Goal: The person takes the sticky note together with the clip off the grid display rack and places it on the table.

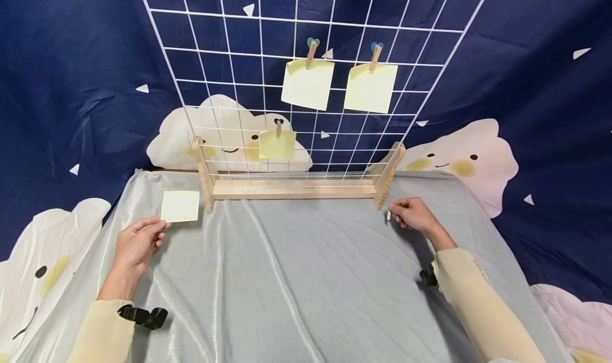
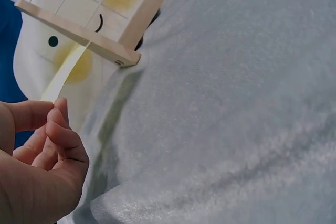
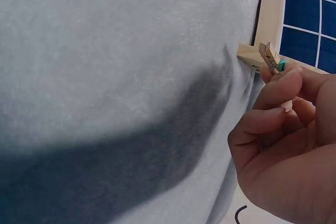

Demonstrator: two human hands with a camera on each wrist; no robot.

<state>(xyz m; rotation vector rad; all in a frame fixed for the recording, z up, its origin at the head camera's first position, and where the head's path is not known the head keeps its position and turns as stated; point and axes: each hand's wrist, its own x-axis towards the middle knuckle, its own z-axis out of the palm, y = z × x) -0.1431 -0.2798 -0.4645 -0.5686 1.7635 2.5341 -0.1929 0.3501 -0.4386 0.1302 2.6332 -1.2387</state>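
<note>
By its lower left corner, my left hand pinches a pale yellow sticky note between thumb and fingers, left of the rack's wooden foot. The left wrist view shows the same note almost edge-on. Near the other foot, my right hand pinches a small wooden clothespin with a green piece on it. A white wire grid stands upright in a wooden base. Clothespins with heart tops hold an upper note, a right note and a lower note on the grid.
Wrinkled grey cloth covers the table. Wooden feet stick out at both ends of the rack, close to each hand. Behind hangs a dark blue curtain printed with clouds and triangles.
</note>
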